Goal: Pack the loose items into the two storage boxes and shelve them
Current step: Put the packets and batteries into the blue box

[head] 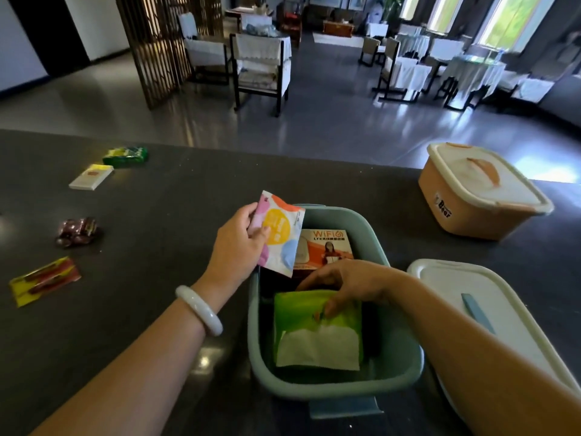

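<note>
An open blue-green storage box (404,369) stands on the dark table in front of me. Inside it lie a green tissue pack (314,335) and an orange WiFi carton (327,247). My right hand (345,283) reaches into the box and pinches the top edge of the tissue pack. My left hand (239,247) holds a colourful dotted sachet (278,231) upright over the box's left rim. The box's white lid (456,297) lies to its right. An orange storage box (471,196) with its lid on stands at the far right.
Loose on the table to the left are a green packet (125,156), a white and yellow card box (91,177), a dark red wrapped snack (78,231) and a red and yellow packet (44,280). Chairs and covered tables stand beyond the table's far edge.
</note>
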`<act>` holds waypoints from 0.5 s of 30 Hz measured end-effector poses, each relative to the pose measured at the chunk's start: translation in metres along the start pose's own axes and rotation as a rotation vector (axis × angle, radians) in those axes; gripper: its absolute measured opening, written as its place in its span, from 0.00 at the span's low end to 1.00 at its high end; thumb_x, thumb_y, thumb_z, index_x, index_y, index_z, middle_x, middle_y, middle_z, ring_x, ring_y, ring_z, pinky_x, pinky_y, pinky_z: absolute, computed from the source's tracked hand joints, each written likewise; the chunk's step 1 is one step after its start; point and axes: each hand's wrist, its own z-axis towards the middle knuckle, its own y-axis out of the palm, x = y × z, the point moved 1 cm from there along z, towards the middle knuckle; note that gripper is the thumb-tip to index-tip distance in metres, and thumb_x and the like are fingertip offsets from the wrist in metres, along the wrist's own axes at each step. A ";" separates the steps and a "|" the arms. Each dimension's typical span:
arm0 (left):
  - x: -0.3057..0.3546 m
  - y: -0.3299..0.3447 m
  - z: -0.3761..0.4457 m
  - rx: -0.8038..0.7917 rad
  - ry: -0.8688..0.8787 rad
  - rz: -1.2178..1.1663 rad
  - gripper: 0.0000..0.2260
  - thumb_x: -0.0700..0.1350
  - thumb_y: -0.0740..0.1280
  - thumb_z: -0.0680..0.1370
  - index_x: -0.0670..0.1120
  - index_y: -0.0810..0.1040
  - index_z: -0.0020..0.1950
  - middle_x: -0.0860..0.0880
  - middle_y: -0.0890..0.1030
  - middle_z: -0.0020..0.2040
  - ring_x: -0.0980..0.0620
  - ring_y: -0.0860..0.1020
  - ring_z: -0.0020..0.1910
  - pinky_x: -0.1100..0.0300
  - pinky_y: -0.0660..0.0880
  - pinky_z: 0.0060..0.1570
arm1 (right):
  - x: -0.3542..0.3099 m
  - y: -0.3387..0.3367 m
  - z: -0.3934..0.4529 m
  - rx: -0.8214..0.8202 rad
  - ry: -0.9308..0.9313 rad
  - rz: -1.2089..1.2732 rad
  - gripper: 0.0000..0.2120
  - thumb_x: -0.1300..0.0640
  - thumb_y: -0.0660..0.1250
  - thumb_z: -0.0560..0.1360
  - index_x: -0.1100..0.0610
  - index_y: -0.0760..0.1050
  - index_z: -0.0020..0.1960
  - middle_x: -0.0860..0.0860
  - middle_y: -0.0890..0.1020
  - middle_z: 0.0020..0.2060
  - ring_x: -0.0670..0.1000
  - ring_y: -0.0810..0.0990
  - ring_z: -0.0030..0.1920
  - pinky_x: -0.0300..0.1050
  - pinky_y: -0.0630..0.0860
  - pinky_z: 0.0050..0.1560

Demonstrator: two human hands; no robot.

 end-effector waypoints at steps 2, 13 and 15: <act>-0.001 0.001 -0.001 0.017 -0.001 0.000 0.20 0.42 0.66 0.79 0.46 0.71 0.70 0.51 0.79 0.58 0.54 0.78 0.54 0.71 0.72 0.47 | 0.000 0.000 0.002 -0.001 -0.001 -0.016 0.26 0.55 0.77 0.67 0.38 0.75 0.62 0.39 0.78 0.59 0.44 0.75 0.61 0.47 0.70 0.67; -0.006 0.005 -0.007 0.071 0.030 0.001 0.22 0.46 0.65 0.80 0.46 0.68 0.73 0.49 0.78 0.61 0.50 0.79 0.55 0.53 0.79 0.53 | 0.001 0.000 -0.005 0.103 -0.085 -0.256 0.34 0.51 0.75 0.69 0.39 0.66 0.71 0.38 0.68 0.65 0.42 0.65 0.65 0.43 0.60 0.70; -0.006 0.005 -0.006 0.075 0.030 0.003 0.22 0.46 0.65 0.80 0.45 0.68 0.73 0.50 0.78 0.62 0.51 0.78 0.57 0.56 0.77 0.56 | 0.002 0.004 -0.009 0.052 -0.076 -0.263 0.39 0.48 0.76 0.68 0.40 0.60 0.73 0.38 0.66 0.67 0.41 0.64 0.66 0.44 0.60 0.71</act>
